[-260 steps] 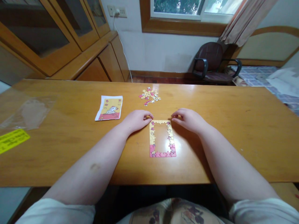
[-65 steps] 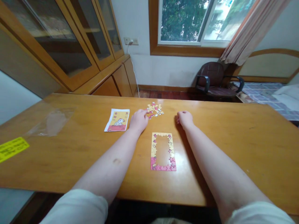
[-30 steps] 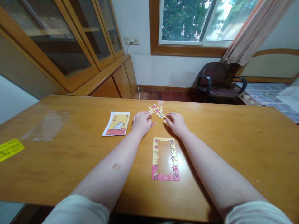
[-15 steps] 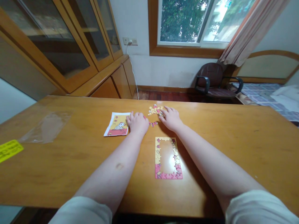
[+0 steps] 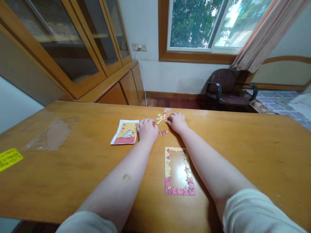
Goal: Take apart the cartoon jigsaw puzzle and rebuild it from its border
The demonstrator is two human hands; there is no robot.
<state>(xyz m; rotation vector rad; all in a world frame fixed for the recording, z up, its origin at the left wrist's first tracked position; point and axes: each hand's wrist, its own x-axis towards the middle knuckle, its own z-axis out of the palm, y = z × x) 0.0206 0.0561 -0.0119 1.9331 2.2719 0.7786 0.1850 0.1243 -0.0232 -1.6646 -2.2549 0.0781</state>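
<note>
A small pile of loose puzzle pieces (image 5: 160, 118), mostly yellow, lies toward the far edge between my hands. My left hand (image 5: 148, 132) is at its left side, fingers curled, with a yellow puzzle piece (image 5: 154, 123) at the fingertips. At the pile's right, my right hand (image 5: 177, 123) pinches a pinkish puzzle piece (image 5: 167, 119); its fingers partly hide it. A short row of pink pieces (image 5: 163, 132) sits just nearer than the pile. Closer to me lies an assembled puzzle border (image 5: 167, 168), yellow above and pink below, with bare wood inside.
A picture sheet (image 5: 125, 132) with a white cartoon animal lies left of my left hand. Further left on the wooden table (image 5: 97, 168) are a clear plastic bag (image 5: 54, 132) and a yellow label (image 5: 10, 159). Beyond stand a glass-door cabinet (image 5: 102, 72) and an armchair (image 5: 223, 85).
My right hand's fingers have closed from a spread pose over the pile. My left hand's fingers have drawn together beside the pieces. The pile's pieces have shifted, and the view has moved slightly.
</note>
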